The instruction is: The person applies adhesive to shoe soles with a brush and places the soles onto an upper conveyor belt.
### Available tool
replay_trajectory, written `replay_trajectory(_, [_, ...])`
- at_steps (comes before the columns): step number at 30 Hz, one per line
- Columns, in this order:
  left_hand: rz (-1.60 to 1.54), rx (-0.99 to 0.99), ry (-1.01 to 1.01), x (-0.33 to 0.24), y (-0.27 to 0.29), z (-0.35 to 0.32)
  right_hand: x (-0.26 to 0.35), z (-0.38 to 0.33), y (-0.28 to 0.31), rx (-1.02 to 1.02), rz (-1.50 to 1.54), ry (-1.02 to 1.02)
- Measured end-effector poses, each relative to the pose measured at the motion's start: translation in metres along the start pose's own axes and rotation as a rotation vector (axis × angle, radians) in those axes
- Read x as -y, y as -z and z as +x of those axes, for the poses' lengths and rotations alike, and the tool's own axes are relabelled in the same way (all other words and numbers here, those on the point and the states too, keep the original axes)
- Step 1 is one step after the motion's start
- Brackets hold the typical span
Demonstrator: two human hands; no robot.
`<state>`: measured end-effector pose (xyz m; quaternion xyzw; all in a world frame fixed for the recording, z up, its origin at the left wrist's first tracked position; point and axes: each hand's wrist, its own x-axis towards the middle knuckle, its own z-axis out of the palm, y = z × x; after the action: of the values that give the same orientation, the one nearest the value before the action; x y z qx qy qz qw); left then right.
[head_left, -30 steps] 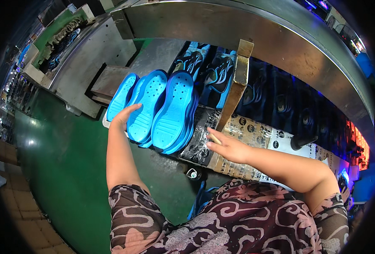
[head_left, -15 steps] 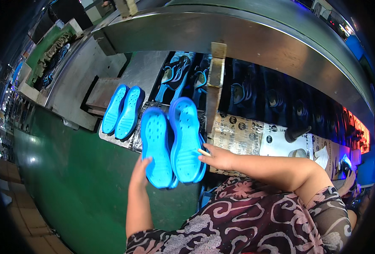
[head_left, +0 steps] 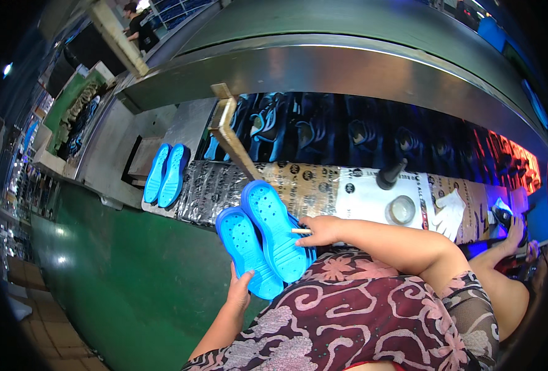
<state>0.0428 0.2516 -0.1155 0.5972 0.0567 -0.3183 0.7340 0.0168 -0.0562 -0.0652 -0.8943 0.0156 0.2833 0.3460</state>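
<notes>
Your left hand (head_left: 239,293) grips the near left edge of the blue soles (head_left: 275,230), its thumb lying over the upper face; the rest of its fingers are hidden underneath. Your right hand (head_left: 323,230) is closed round a pale stick (head_left: 300,231) and touches the right edge of the same soles, though you cannot tell how far its fingers reach beneath them. The soles are between your two hands, side by side and overlapping, toes pointing away from you and heels near your body. Several layered edges show just below your right hand.

Beyond your hands runs the counter (head_left: 305,187), covered with printed tape. Farther out and to the left of your left hand, another pair of blue soles (head_left: 172,177) lies at the counter's end. Straight ahead of your right hand, past the soles, a metal bracket (head_left: 229,128) slants down in front of a row of dark shoes (head_left: 314,133). Out to the right of your right hand are a black cone-shaped thing (head_left: 389,175), a round clear jar (head_left: 402,210) near it, and a white glove (head_left: 450,213). Farther right, a co-worker's arm (head_left: 492,251) reaches in.
</notes>
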Motion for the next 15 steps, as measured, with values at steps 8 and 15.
replay_trajectory(8, [0.079,0.268,0.048,-0.023,-0.052,0.054,-0.055,-0.059,0.009,-0.194,0.199,-0.113])
replay_trajectory(15, [0.367,0.305,-0.036,-0.069,-0.113,0.168,-0.102,-0.153,0.037,-0.921,0.601,0.182])
